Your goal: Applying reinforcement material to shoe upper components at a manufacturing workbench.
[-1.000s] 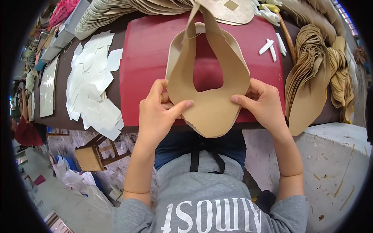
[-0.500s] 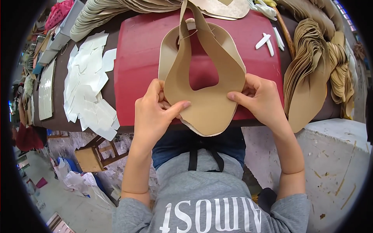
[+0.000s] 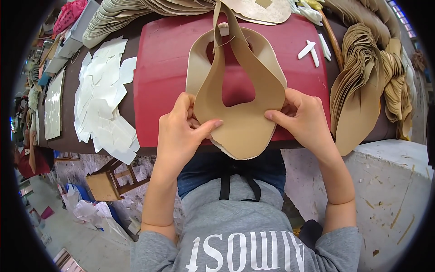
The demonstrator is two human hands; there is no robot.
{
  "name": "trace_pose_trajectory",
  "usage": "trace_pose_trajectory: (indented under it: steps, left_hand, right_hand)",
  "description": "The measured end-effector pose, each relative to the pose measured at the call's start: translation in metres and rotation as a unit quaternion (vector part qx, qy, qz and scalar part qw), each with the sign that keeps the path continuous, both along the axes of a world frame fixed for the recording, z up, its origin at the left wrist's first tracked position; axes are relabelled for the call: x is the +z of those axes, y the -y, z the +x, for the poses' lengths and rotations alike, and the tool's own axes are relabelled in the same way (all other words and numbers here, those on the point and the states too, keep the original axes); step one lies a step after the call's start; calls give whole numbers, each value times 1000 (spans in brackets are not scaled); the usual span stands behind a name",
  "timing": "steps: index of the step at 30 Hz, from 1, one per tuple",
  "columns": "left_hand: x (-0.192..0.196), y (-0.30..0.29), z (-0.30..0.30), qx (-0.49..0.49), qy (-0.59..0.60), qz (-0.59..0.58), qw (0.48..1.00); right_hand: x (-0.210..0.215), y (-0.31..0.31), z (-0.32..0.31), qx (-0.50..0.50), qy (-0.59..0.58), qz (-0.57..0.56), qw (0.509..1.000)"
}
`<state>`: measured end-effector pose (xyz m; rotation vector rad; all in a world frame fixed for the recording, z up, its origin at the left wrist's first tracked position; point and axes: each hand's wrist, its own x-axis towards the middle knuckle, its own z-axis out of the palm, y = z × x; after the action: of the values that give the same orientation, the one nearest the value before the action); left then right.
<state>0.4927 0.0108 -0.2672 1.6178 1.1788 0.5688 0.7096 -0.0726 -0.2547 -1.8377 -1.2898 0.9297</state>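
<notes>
A tan shoe upper (image 3: pixel 244 129) with a pale underside or lining is held out over the red mat (image 3: pixel 158 77) near the table's front edge. It has a wide rounded front, a U-shaped opening, and two long sides that rise and meet at the far end, where loose threads show. My left hand (image 3: pixel 183 127) grips its left edge, thumb on top and the fingers curled beneath. On the opposite edge my right hand (image 3: pixel 303 115) pinches it the same way. The fingertips of both hands are mostly hidden under the upper.
White sheet pieces (image 3: pixel 102 95) lie heaped on the left. Stacks of tan upper pieces (image 3: pixel 358 90) are on the right, near white sticks (image 3: pixel 312 52) and a wooden handle (image 3: pixel 332 38). Fanned pale pieces (image 3: pixel 136 16) lie at the back. A white block-like surface (image 3: pixel 362 181) stands at right.
The front of the upper and my left hand have shifted very slightly to the right. Both hands keep the same grip on it.
</notes>
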Motion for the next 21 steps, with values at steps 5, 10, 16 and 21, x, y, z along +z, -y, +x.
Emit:
trace_pose_trajectory:
  steps: [5, 10, 16, 21]
  left_hand:
    - [1, -4, 2, -18, -39, 55, 998]
    - [3, -2, 1, -13, -48, 49, 998]
    - [5, 5, -3, 16, -97, 98, 990]
    - [8, 16, -6, 75, -201, 130, 968]
  right_hand:
    - [3, -3, -1, 4, 18, 10, 1000]
    - [3, -5, -3, 4, 29, 4, 1000]
    - [2, -6, -9, -8, 22, 32, 999]
    - [4, -1, -9, 16, 50, 10, 999]
